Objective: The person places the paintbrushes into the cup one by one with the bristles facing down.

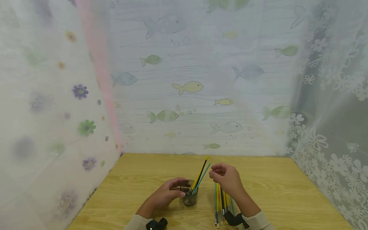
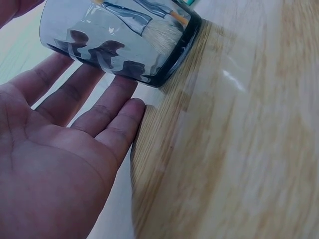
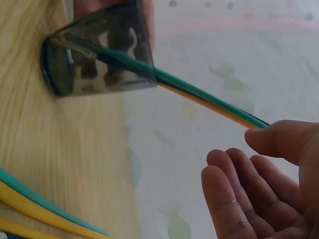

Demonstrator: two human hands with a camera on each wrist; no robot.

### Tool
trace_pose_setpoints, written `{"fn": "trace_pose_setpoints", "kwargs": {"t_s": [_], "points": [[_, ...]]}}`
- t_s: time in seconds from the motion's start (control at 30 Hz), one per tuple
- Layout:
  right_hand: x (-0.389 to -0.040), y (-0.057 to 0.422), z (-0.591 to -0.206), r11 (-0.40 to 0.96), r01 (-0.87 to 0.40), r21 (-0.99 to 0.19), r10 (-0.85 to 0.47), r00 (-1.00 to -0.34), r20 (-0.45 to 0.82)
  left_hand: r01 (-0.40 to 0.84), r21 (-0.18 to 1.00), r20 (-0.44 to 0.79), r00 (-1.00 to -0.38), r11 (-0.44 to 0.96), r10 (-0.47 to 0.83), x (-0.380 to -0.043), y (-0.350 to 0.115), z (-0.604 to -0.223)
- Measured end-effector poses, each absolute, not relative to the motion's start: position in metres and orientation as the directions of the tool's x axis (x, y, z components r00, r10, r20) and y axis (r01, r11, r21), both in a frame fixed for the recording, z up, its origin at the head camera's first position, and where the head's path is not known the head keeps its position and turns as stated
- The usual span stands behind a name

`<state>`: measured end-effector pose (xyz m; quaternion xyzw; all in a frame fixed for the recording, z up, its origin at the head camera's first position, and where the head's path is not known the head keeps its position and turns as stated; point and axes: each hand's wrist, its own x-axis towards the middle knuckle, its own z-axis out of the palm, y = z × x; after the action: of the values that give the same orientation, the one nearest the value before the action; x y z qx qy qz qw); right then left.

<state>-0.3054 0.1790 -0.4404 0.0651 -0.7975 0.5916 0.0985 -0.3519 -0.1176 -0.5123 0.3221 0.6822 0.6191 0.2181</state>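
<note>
Loose brushes (image 1: pixel 220 204) lie near-edge side of right hand (image 1: pixel 228 179) (thumb and fingers apart, empty), handles toward tabletop's (image 1: pixel 273 179) far edge; left hand (image 1: pixel 168 193), farther off, grips the glass (image 1: pixel 189 201).

Looks glossy, glasslike on cup (image 1: pixel 189 200); wood-grained on tabletop (image 1: pixel 270 185), six o'clock; filmy on curtain (image 1: pixel 189 64), twelve o'clock.

A fish-print curtain (image 1: pixel 188 72) hangs along the far edge of the wooden desk (image 1: pixel 273 182); a flowered sheet (image 1: pixel 54 127) lines its left edge, a white-blossomed panel (image 1: pixel 336 140) its right.
</note>
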Motion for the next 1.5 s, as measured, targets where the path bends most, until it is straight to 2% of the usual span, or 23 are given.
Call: {"fn": "trace_pose_setpoints", "kwargs": {"t_s": [0.57,0.93,1.27,1.5], "points": [[-0.311,0.228,-0.439,0.463,-0.094,-0.881,0.069,-0.988,0.141,0.165,0.986,0.101,-0.689,0.019,0.717,-0.354,-0.119,-0.512],[-0.315,0.248,-0.453,0.487,0.037,-0.873,0.089,-0.996,0.007,0.158,0.987,0.096,-0.694,0.021,0.713,-0.353,-0.119,-0.512],[-0.320,0.257,-0.468,0.613,0.101,-0.784,0.060,-0.995,-0.081,0.185,0.982,0.104,-0.704,0.040,0.702,-0.352,-0.119,-0.511],[-0.318,0.256,-0.473,0.649,0.136,-0.749,0.055,-0.990,-0.131,0.185,0.982,0.105,-0.703,0.038,0.703,-0.350,-0.119,-0.511]]}}
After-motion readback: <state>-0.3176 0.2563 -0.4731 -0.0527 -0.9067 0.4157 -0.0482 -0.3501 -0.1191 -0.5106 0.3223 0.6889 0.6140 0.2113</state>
